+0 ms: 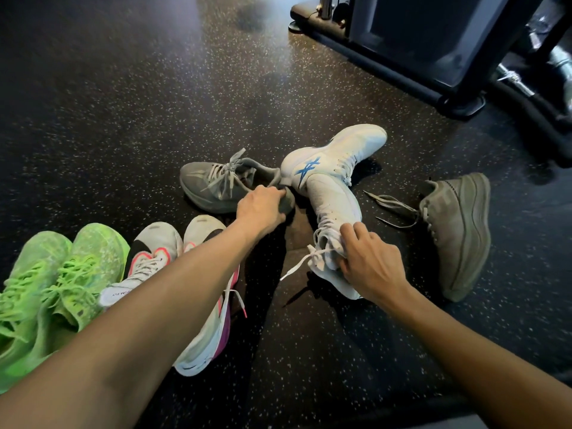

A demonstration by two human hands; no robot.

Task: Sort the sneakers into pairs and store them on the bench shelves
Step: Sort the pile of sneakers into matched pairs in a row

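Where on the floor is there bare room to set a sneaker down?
Bare floor lies left of and beyond the grey sneaker, and near, between the forearms, below the white sneaker. The middle is crowded: left hand, right hand, tan sneaker; green pair fills bottom left.

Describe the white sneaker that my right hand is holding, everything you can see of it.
The near white sneaker looks like a mesh-fabric shoe with white laces, one lace end trailing loose toward the floor. It lies with its toe pointing away, touching the other white sneaker that bears blue stripes. The right hand grips its collar at the heel end. Its sole is mostly hidden.
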